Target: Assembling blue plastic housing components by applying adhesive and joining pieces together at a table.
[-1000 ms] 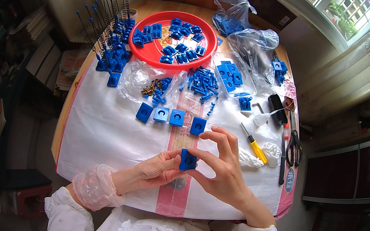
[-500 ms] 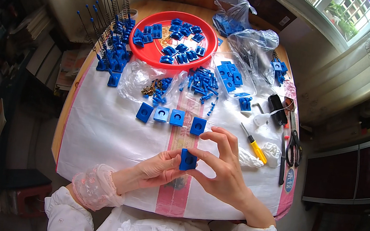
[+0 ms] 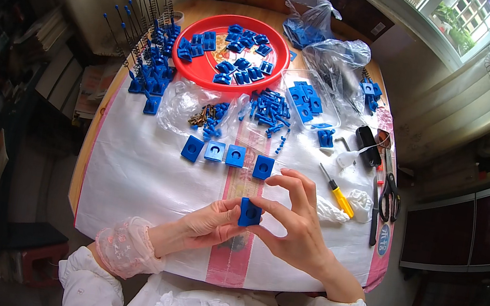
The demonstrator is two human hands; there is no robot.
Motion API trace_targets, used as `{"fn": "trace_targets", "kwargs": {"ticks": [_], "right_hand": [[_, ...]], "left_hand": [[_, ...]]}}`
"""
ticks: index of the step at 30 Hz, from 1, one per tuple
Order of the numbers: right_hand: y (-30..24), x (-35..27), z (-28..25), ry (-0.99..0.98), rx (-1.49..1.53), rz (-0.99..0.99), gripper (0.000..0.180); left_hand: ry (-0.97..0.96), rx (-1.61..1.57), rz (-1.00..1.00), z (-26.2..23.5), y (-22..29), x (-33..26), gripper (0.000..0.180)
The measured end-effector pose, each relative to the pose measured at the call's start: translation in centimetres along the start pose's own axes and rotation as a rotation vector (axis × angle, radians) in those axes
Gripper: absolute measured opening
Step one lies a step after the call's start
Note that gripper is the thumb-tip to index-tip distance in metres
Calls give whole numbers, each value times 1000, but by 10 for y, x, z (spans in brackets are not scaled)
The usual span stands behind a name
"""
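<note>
Between my hands is a small blue plastic block (image 3: 250, 212) with a round recess in its upper face. My left hand (image 3: 214, 221) pinches its left side between thumb and fingers. On its right side rest the thumb and index finger of my right hand (image 3: 296, 224), the other fingers curved above. Just beyond lies a similar blue block (image 3: 263, 167), close to my right fingertips. Left of that one, more blue blocks (image 3: 235, 156) stand in a row, some showing a ring-shaped hole.
Farther back are a red round tray (image 3: 177, 68) of blue parts, a heap of blue pins (image 3: 270, 108) and a clear plastic box (image 3: 315, 123). Blue pieces with upright springs (image 3: 154, 85) crowd the back left. A yellow-handled screwdriver (image 3: 342, 199) and scissors (image 3: 390, 195) lie at right.
</note>
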State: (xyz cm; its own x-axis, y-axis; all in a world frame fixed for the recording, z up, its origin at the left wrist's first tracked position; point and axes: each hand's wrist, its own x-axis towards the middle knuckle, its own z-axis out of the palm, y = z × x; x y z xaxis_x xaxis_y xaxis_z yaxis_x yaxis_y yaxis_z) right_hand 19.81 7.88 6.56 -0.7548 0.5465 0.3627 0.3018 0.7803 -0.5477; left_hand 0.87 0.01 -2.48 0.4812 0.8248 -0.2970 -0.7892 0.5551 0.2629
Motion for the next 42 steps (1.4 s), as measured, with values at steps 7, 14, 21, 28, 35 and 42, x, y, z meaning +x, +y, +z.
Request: {"fn": "trace_targets", "kwargs": {"ticks": [7, 14, 21, 28, 35, 42], "right_hand": [[0, 0, -1, 2, 1, -1, 53], [0, 0, 0, 0, 10, 5, 54], [0, -1, 0, 3, 13, 5, 55], [1, -1, 0, 4, 19, 5, 54], [1, -1, 1, 7, 28, 6, 55], [1, -1, 1, 11, 31, 3, 55]], "left_hand": [[-12, -2, -6, -2, -1, 1, 52], [-6, 5, -13, -4, -1, 2, 51], [-16, -2, -17, -3, 0, 1, 49], [-8, 6, -21, -4, 0, 1, 49], [0, 27, -18, -2, 0, 1, 48], [-9, 15, -13, 1, 0, 0, 46]]}}
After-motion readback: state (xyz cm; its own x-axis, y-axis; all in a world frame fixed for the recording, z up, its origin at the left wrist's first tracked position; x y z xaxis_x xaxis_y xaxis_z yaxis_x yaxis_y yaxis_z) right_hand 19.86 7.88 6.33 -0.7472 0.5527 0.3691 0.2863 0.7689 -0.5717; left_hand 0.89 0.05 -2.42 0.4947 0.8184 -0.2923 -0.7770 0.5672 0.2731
